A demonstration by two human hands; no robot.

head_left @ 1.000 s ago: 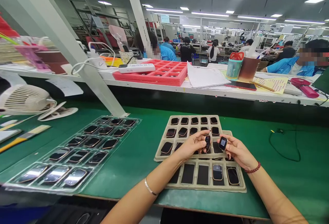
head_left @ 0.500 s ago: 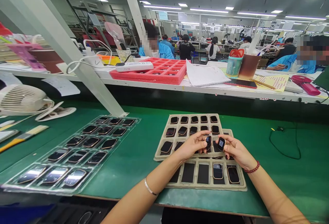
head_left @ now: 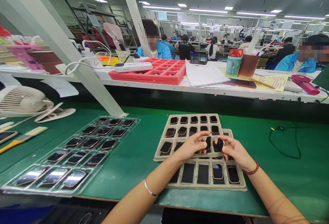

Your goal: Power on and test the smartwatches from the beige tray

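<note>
My left hand (head_left: pixel 196 144) is closed on a smartwatch body (head_left: pixel 208 143), holding it upright on edge between thumb and fingers. A second smartwatch body (head_left: pixel 220 144), its face dark, is pinched in my right hand (head_left: pixel 235 150). The two watches are close together but apart. Beneath both hands lies an upper beige molded tray (head_left: pixel 160 155) with rows of dark square watches. Under it, shifted toward me, is a lower beige tray (head_left: pixel 205 185); two gold-rimmed watches (head_left: pixel 233 175) sit in its front right pockets, beside pockets showing dark pads.
A clear plastic tray (head_left: pixel 101 166) of several watches lies on the left. A white fan (head_left: pixel 22 99) and a brush (head_left: pixel 24 139) are farther left. A slanted post (head_left: pixel 101 90) meets the bench. A shelf holds a red foam tray (head_left: pixel 154 79); a black cable (head_left: pixel 285 153) lies right.
The lit code-like pattern on the watch in my right hand no longer shows; its face is dark and turned slightly. Both hands stay nearly in place. The co-worker at right has lowered a hand.
</note>
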